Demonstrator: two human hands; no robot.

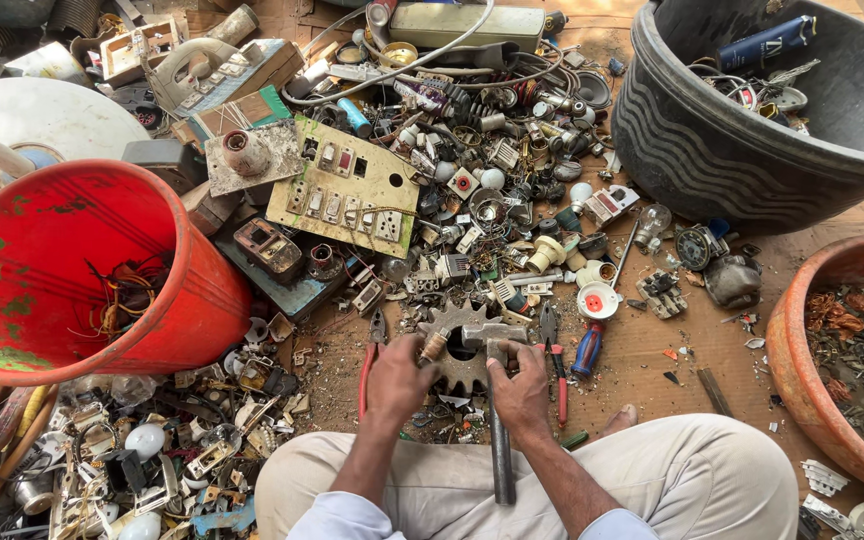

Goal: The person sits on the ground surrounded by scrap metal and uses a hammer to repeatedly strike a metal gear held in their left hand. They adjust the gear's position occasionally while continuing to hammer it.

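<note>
Right hand (518,390) fingers grip a hammer (497,400), handle pointing toward the body; left hand (398,378) pinches a small part (434,347) on the gear (462,345); pliers (372,360) alongside

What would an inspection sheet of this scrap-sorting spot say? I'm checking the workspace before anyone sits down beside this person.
Surface: cardboard-covered floor, gritty, strewn with parts.
Job's things: left hand holds a small part against a toothed gear; right hand grips a hammer whose head rests on the gear.
Clutter: switch plate, bulbs, sockets, red-handled pliers, screwdriver, more pliers.
Grippers: both hands closed on their things.
Cables: white cable loops across the heap; copper wire in the red bucket.
Surroundings: black tub, terracotta-coloured basin of metal bits.
</note>
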